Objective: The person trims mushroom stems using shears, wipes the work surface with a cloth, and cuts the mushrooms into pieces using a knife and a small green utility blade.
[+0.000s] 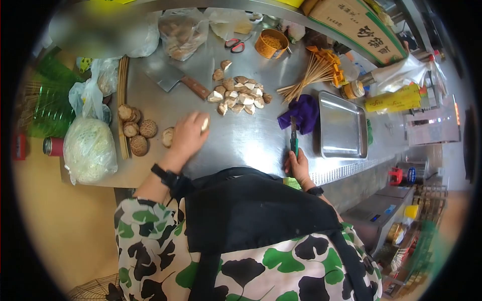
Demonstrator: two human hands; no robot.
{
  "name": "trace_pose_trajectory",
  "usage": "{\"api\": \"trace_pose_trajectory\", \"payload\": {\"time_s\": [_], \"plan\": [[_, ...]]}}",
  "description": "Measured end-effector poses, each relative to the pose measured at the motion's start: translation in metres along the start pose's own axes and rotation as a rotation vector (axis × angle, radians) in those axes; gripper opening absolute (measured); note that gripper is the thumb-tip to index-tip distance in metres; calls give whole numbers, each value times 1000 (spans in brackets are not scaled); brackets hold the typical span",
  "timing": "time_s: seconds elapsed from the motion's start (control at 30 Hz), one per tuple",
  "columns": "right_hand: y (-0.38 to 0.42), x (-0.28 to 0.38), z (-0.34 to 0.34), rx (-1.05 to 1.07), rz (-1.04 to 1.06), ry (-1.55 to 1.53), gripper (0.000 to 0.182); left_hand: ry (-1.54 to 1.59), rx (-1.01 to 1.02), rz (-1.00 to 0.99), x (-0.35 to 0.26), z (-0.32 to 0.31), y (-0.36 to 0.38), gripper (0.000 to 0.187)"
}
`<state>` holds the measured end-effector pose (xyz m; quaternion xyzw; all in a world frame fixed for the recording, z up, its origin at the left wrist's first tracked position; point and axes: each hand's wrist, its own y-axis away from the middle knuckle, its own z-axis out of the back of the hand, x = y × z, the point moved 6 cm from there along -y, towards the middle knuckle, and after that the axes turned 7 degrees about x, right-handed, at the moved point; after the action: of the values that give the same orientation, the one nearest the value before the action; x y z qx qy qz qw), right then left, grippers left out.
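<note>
My left hand is over the steel table, its fingers closed on a pale mushroom piece. Beside its wrist lies a brown mushroom, and further left sit several whole mushrooms. In my right hand is a knife with a green handle, its blade pointing away from me near a purple cloth. Cut mushroom pieces form a pile beyond my left hand, next to a cleaver lying flat.
A steel tray stands right of the cloth. Wooden skewers, a round tin and red-handled scissors lie towards the back. Bagged vegetables and a bundle of sticks are at the left.
</note>
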<state>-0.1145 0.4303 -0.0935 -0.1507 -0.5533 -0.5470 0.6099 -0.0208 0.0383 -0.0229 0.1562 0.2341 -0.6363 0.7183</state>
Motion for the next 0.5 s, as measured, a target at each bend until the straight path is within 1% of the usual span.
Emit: {"api": "trace_pose_trajectory", "payload": {"time_s": [0.03, 0.13, 0.23, 0.27, 0.33, 0.37, 0.4, 0.5], "plan": [[1, 2, 0, 2, -1, 11, 21, 66, -39, 9, 0, 7, -16, 52], [1, 1, -1, -7, 17, 21, 22, 99, -177, -76, -6, 26, -65, 42], [3, 6, -1, -21, 5, 16, 22, 204, -381, -30, -10, 25, -74, 39], [3, 5, -1, -31, 2, 21, 23, 229, -314, -25, -8, 14, -71, 41], [-1, -1, 1, -37, -2, -91, 24, 272, -167, -17, 3, -10, -43, 44], [-1, -6, 3, -41, -9, -146, 24, 212, 41, -24, 8, -32, -28, 46], [-2, -6, 4, -22, 8, -105, 25, 151, 243, -31, 9, -51, -13, 49], [-1, -2, 3, -12, -30, -111, 24, -39, 109, -345, -29, -46, 14, 50]]}}
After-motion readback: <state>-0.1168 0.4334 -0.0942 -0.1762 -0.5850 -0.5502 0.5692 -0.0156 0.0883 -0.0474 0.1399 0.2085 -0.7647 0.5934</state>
